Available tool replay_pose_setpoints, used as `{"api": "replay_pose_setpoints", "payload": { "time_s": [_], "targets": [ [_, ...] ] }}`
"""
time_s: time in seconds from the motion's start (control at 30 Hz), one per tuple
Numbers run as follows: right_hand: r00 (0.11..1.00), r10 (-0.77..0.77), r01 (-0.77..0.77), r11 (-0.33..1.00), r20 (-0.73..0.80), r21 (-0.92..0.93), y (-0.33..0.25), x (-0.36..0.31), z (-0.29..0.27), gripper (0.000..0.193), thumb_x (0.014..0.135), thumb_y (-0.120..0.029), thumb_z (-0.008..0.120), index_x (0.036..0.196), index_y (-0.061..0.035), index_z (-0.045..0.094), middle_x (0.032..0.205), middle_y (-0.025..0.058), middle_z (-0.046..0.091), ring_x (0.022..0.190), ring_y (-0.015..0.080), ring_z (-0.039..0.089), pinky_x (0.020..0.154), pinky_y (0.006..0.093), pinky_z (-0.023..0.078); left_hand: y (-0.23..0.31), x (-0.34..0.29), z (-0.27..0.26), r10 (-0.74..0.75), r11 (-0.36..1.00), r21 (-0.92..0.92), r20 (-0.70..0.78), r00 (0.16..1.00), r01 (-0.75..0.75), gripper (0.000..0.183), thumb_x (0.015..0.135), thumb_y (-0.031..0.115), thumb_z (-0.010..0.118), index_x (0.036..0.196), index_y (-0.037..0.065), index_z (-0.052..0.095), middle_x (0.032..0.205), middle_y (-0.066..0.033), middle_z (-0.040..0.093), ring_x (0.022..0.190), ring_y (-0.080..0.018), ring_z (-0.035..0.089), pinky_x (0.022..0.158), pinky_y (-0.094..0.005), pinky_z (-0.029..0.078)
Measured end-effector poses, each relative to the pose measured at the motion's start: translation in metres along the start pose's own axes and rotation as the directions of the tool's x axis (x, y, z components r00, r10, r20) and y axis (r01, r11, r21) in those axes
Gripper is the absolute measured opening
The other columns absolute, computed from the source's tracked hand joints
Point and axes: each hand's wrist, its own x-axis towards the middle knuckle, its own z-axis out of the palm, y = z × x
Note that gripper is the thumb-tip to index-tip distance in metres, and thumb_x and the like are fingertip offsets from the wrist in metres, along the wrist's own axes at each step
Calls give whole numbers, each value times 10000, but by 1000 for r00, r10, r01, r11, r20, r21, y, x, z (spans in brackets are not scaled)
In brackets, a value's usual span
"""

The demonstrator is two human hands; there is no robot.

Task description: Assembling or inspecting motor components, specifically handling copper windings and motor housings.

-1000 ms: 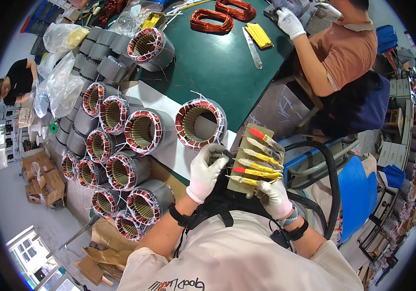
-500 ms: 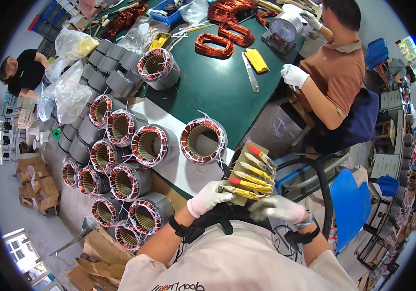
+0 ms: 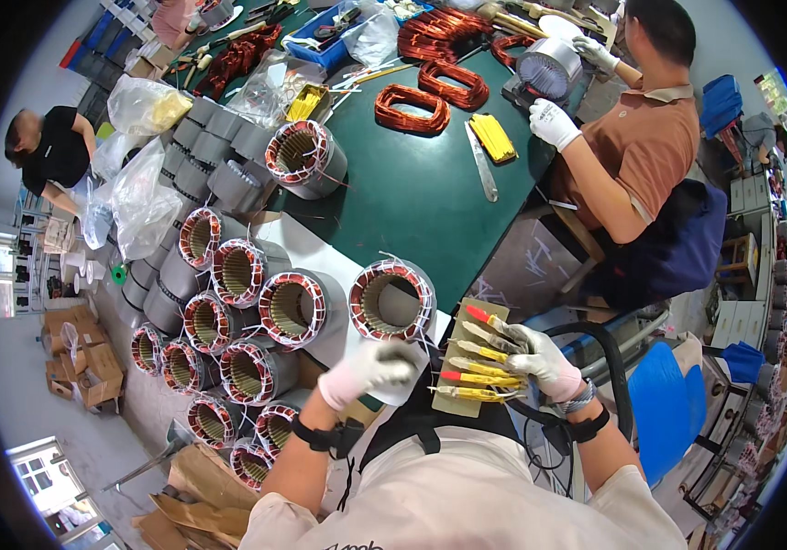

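Note:
My right hand, in a white glove, is closed around the right ends of several yellow-sleeved wire leads, two of them with red tips. The leads lie across a piece of brown cardboard in front of my body. My left hand, also gloved, is smeared by motion and hovers at the near side of a wound motor stator; its fingers do not show clearly. That stator stands on white card at the table's corner, its copper windings laced with white cord.
More wound stators are stacked on the left. On the green table lie copper coils, yellow strips and a flat metal blade. A co-worker in brown sits at the right; another person stands far left.
My left hand has left the cardboard's left edge and moved up toward the stator. My right hand has moved up onto the right ends of the leads. The view has shifted slightly.

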Motion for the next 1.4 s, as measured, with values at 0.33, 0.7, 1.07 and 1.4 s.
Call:
{"api": "replay_pose_setpoints", "payload": {
  "time_s": [0.33,0.7,1.07,1.4],
  "targets": [
    [1000,10,-11,999,-8,-36,-14,23,-15,789,797,-383,801,1370,68,500,1331,136,601,1210,196,568,1090,348,424,71,76,-17,517,607,757,-608,603,243,202,896,201,661,1033,56,694,961,-151,722,902,-324,703,782,-401,555],
    [998,57,-58,995,-17,-79,-11,33,-18,748,847,-319,752,1425,55,460,1369,148,573,1259,212,540,1103,347,409,73,77,0,274,959,160,-729,628,-232,265,1031,116,489,1190,-9,660,902,-51,702,686,-72,624,636,-214,490],
    [990,15,-39,985,-142,-167,-11,40,-8,526,926,-203,603,1354,92,525,1306,172,637,1184,212,602,1048,336,458,53,86,10,204,979,119,-565,799,-166,101,882,50,682,942,-29,699,826,-7,675,743,-66,612,706,-234,515],
    [994,23,-44,979,-108,-201,-17,49,-6,571,901,-234,627,1356,93,522,1281,162,650,1168,203,607,1032,335,467,58,88,14,186,983,119,-589,786,-143,84,874,44,686,924,-24,689,815,-7,664,750,-59,603,706,-238,510]
  ]
}}
